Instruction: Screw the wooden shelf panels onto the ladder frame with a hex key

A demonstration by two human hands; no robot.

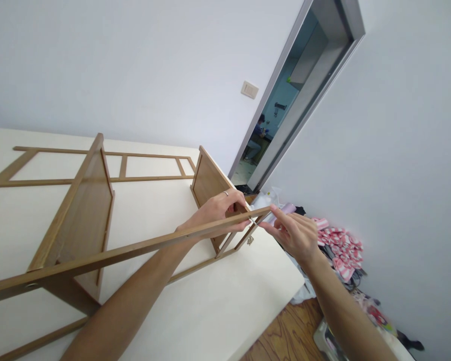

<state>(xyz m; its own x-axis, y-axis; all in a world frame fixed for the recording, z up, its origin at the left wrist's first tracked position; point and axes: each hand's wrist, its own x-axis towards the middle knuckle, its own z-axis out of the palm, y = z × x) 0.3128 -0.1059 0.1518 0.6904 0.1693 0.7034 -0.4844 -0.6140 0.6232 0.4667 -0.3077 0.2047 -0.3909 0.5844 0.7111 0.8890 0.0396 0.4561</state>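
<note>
A wooden shelf frame (pixel 146 248) stands on its side on a white table, its long upper rail running to the right. Near that rail's right end, my left hand (pixel 221 210) is closed, fingers around the rail and the edge of the end shelf board (pixel 210 180). A thin silvery metal rod (pixel 253 220) crosses the rail there. My right hand (pixel 293 230) pinches at the rail's tip, thumb at the rod and index finger on the wood. The rod's exact kind is too small to tell. A second shelf board (pixel 84 215) joins the frame on the left.
A ladder-like wooden side frame (pixel 150 179) lies flat at the back of the white table (pixel 225 306). Several small screws (pixel 250 240) lie near the right edge. Pink striped cloth (pixel 342 245) and bags are piled beside the table. Through a doorway sits a person (pixel 255 143).
</note>
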